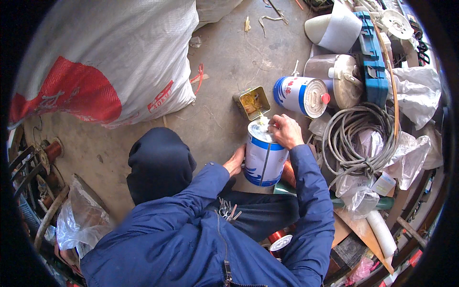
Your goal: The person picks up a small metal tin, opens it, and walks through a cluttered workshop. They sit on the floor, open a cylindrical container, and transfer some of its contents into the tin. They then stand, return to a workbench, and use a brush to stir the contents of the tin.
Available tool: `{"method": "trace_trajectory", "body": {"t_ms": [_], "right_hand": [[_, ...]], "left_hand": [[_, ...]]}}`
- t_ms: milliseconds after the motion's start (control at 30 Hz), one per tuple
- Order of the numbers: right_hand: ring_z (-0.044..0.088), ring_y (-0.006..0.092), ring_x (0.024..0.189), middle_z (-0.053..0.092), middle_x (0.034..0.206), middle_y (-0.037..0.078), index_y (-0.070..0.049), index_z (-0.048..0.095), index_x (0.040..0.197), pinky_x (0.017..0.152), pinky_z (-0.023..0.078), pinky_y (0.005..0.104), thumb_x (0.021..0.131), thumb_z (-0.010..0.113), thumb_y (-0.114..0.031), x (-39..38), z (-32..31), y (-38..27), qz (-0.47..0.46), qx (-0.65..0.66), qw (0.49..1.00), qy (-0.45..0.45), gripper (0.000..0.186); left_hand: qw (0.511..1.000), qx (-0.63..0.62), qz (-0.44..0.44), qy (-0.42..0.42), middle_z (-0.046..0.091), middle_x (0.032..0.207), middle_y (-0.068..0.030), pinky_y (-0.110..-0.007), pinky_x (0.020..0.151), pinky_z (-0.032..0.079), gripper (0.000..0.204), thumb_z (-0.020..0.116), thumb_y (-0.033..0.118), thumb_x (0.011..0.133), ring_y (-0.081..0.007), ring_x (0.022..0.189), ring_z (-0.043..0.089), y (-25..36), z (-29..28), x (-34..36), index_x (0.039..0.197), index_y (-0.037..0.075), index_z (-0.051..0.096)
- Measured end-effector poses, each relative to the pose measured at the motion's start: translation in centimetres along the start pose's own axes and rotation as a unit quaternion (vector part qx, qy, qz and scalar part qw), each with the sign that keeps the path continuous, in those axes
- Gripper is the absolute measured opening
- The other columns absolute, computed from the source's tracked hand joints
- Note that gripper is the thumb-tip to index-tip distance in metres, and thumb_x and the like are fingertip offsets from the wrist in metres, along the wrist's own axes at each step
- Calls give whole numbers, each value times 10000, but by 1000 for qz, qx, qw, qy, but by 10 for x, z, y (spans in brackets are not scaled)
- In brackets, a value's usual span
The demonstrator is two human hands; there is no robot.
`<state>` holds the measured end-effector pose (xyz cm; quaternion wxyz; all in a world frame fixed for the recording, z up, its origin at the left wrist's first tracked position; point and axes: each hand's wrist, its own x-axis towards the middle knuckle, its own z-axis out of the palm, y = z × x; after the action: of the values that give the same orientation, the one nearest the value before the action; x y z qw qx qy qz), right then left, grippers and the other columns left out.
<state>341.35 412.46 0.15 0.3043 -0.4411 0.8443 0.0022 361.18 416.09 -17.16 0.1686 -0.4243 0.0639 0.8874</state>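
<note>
A white can with blue bands (265, 162) stands upright before me. My left hand (235, 161) is against its left side, fingertips hidden behind it. My right hand (286, 131) is closed at the top rim beside the pale spout (262, 121); whether it also pinches a cap is unclear. Just beyond sits an open square tin (243, 99) with yellow-brown stuff inside. A second white-and-blue can (289, 93) with a red cap lies tilted to the right of that tin.
Large white-and-red sacks (134, 52) fill the left. Along the right are a metal drum (344, 95), teal case (373, 62), coiled cable (358, 167), plastic sheeting and cardboard (358, 229). Wire spools (52, 148) and a clear bag (76, 220) are at lower left.
</note>
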Motion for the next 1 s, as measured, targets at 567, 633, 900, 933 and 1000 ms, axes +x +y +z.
{"method": "trace_trajectory", "body": {"t_ms": [567, 633, 900, 933, 1000], "right_hand": [[693, 379, 856, 658, 917, 138, -127, 718, 955, 723, 549, 473, 861, 755, -203, -35, -8, 8, -38, 37, 993, 107, 127], [696, 378, 846, 657, 915, 136, -123, 715, 948, 712, 553, 468, 856, 759, -193, -40, -9, 8, -40, 42, 991, 120, 123], [700, 371, 836, 659, 918, 132, -123, 715, 948, 712, 557, 455, 852, 762, -185, -48, -7, 11, -44, 46, 990, 128, 123], [700, 370, 837, 659, 917, 131, -124, 716, 949, 712, 557, 454, 852, 761, -187, -47, -7, 11, -46, 51, 990, 127, 124], [698, 373, 840, 658, 917, 132, -128, 718, 950, 716, 556, 459, 854, 761, -193, -44, -5, 12, -38, 44, 991, 119, 123]], "left_hand": [[998, 8, 57, 7, 480, 1598, -96, -462, 1233, 264, 684, 381, 567, 1066, -272, 1477, 387, 35, 27, -34, 1543, 89, 493], [998, 20, 61, 23, 488, 1589, -91, -450, 1230, 278, 680, 390, 564, 1067, -267, 1466, 397, 36, 31, -38, 1540, 87, 495], [999, 14, 44, 19, 479, 1594, -87, -479, 1215, 291, 685, 393, 576, 1059, -277, 1457, 407, 29, 27, -30, 1534, 93, 500], [999, 18, 40, 30, 479, 1594, -86, -483, 1212, 293, 685, 392, 576, 1058, -278, 1456, 408, 28, 26, -27, 1532, 94, 501], [999, 15, 36, 32, 486, 1588, -85, -488, 1208, 295, 682, 388, 578, 1057, -281, 1449, 416, 24, 23, -23, 1521, 94, 511]]}}
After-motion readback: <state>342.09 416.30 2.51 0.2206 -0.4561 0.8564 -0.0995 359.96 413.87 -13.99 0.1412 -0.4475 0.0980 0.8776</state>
